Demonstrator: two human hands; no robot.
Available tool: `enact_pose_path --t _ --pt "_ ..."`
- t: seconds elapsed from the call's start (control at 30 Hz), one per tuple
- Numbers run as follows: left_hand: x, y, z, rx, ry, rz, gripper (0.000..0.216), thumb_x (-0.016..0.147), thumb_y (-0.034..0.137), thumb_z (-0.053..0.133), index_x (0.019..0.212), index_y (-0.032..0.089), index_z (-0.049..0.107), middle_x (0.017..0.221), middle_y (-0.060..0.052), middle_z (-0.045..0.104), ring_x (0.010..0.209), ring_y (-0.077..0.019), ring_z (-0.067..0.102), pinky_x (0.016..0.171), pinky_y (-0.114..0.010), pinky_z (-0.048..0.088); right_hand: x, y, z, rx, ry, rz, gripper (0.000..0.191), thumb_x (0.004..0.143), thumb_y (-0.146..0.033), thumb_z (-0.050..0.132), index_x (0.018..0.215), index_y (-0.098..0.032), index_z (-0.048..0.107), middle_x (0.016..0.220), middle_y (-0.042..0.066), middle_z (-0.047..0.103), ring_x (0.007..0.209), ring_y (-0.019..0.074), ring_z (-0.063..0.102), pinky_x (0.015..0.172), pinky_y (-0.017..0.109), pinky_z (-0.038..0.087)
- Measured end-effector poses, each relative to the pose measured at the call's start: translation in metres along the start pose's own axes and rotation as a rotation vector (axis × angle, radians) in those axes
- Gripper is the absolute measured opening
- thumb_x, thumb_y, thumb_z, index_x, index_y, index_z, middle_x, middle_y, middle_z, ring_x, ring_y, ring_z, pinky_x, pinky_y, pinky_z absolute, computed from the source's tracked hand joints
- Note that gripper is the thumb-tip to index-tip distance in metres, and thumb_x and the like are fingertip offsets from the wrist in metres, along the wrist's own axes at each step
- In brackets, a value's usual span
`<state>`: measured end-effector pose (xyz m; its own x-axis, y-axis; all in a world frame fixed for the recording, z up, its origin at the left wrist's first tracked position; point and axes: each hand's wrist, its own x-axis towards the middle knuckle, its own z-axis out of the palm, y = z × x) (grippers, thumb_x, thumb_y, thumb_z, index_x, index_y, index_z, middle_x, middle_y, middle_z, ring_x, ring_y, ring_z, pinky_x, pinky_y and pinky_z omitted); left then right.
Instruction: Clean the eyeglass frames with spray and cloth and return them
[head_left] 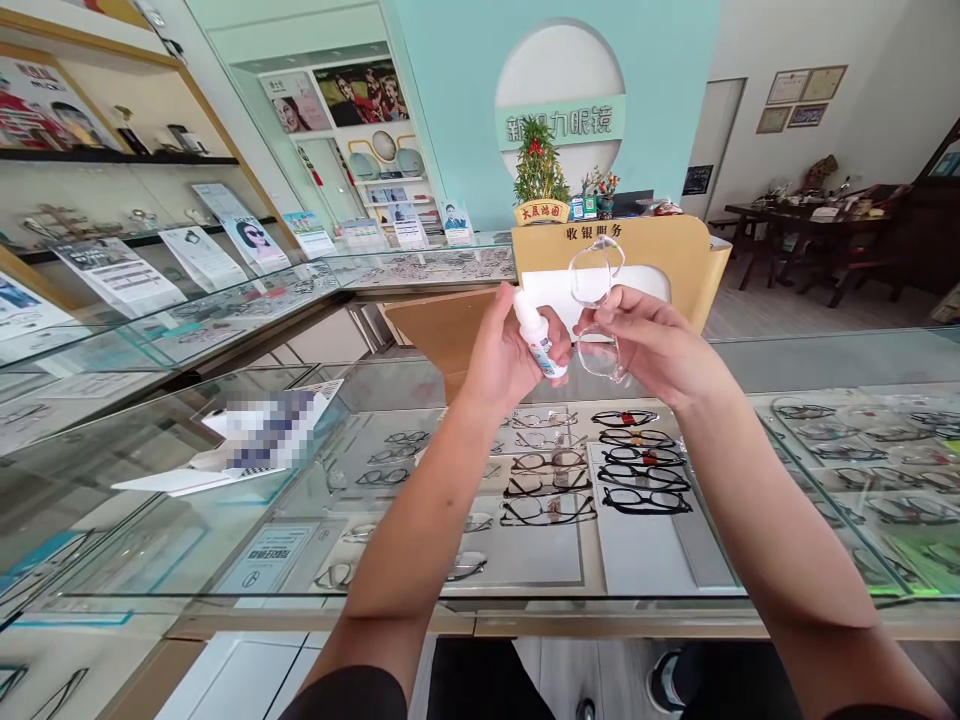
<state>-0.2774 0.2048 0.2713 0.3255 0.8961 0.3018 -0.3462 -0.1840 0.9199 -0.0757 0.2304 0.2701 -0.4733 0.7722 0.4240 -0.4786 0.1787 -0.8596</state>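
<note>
My left hand (510, 352) is closed around a small white spray bottle (537, 338) with a printed label, its white top tilted up and to the left. Close beside it, my right hand (652, 340) pinches a pair of clear-framed eyeglasses (598, 357) near the bridge. The glasses are held on end, one lens above the fingers and one below. Bottle and glasses are a small gap apart, both raised over the glass display counter (420, 400).
Rows of eyeglasses (645, 470) lie inside the counter under its glass top. A folded leaflet (262, 440) lies at the left. Behind my left hand stands an open cardboard box (442, 335). Further back is a yellow cashier desk (705, 270) with a potted plant (541, 170).
</note>
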Motion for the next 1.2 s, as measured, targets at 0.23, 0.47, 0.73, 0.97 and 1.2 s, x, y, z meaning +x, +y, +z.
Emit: enact_pose_path --t 0.23,0.47,0.73,0.97,1.2 --pt "0.004 -0.006 -0.007 0.232 0.104 0.149 0.078 0.098 0.09 0.033 0.068 0.023 0.059 0.067 -0.005 0.054 0.062 -0.0177 0.053 0.055 -0.032 0.046 -0.001 0.005 0.003 -0.08 -0.008 0.03 0.03 0.079 -0.042 0.1 0.082 -0.025 0.075 0.093 0.0 0.075 0.096 0.0169 0.07 0.09 0.033 0.057" --pt "0.005 -0.016 -0.023 0.562 0.206 0.276 0.064 0.099 0.079 0.051 0.072 0.022 0.06 0.074 -0.004 0.058 0.066 -0.0162 0.05 0.06 -0.031 0.04 -0.004 0.005 0.008 -0.219 -0.078 0.0 0.03 0.084 -0.045 0.096 0.083 -0.025 0.073 0.089 -0.001 0.072 0.09 0.0168 0.064 0.088 0.035 0.052" --pt "-0.002 -0.011 -0.013 0.602 0.19 0.297 0.064 0.101 0.081 0.049 0.079 0.023 0.062 0.078 -0.003 0.058 0.071 -0.0174 0.051 0.063 -0.032 0.042 -0.002 0.007 0.007 -0.11 -0.063 -0.004 0.028 0.082 -0.042 0.098 0.082 -0.026 0.076 0.09 -0.001 0.075 0.094 0.0158 0.069 0.086 0.031 0.054" --pt "-0.002 -0.009 -0.02 0.617 0.211 0.213 0.064 0.102 0.082 0.045 0.081 0.024 0.063 0.08 -0.005 0.06 0.071 -0.019 0.052 0.061 -0.033 0.043 0.009 0.012 -0.005 0.14 0.06 -0.011 0.031 0.075 -0.04 0.103 0.08 -0.026 0.076 0.096 -0.001 0.078 0.087 0.0126 0.071 0.084 0.028 0.06" --pt "-0.012 -0.01 0.001 0.93 0.115 0.247 0.05 0.104 0.063 0.058 0.076 0.022 0.052 0.07 0.002 0.047 0.068 -0.0155 0.043 0.064 -0.033 0.031 0.009 0.014 -0.002 0.12 0.055 -0.029 0.032 0.075 -0.041 0.103 0.079 -0.026 0.075 0.095 -0.001 0.078 0.086 0.012 0.071 0.08 0.025 0.06"
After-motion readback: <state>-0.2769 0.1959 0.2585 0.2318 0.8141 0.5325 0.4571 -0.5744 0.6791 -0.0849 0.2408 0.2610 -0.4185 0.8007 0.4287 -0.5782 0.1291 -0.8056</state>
